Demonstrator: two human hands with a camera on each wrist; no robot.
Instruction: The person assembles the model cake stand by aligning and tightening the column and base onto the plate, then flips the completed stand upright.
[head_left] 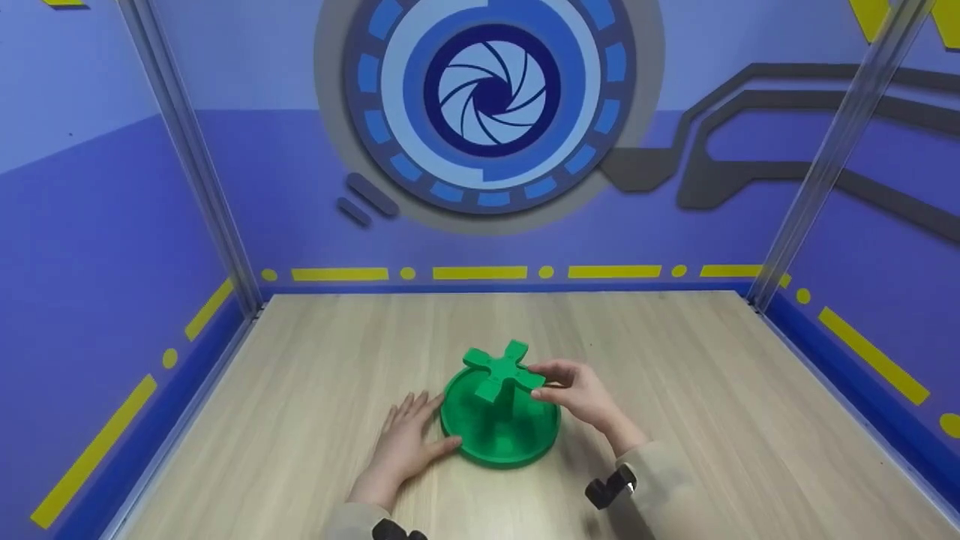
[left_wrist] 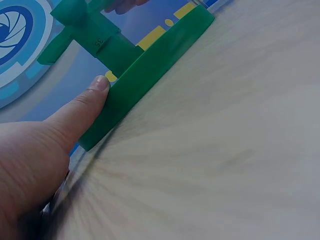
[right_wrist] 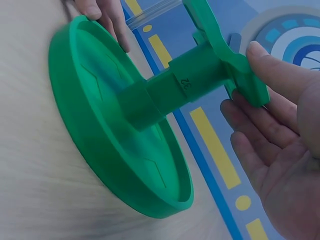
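Observation:
A round green base [head_left: 504,461] with a raised rim stands on the table. From its middle rises a stepped green post [right_wrist: 165,92], marked with small numbers and topped by a green four-armed cross-shaped handle [head_left: 504,368]. My right hand [head_left: 583,396] pinches one arm of this handle between thumb and fingers. On the left, my left hand [head_left: 407,444] lies with fingers spread against the base's side. Its thumb [left_wrist: 92,97] touches the rim in the left wrist view.
The wood-grain table [head_left: 322,345] extends around the base. Blue printed panels [head_left: 262,187] with yellow dashes stand at the back and both sides, joined by metal corner posts [head_left: 832,157]. Black straps [head_left: 611,487] sit on both wrists.

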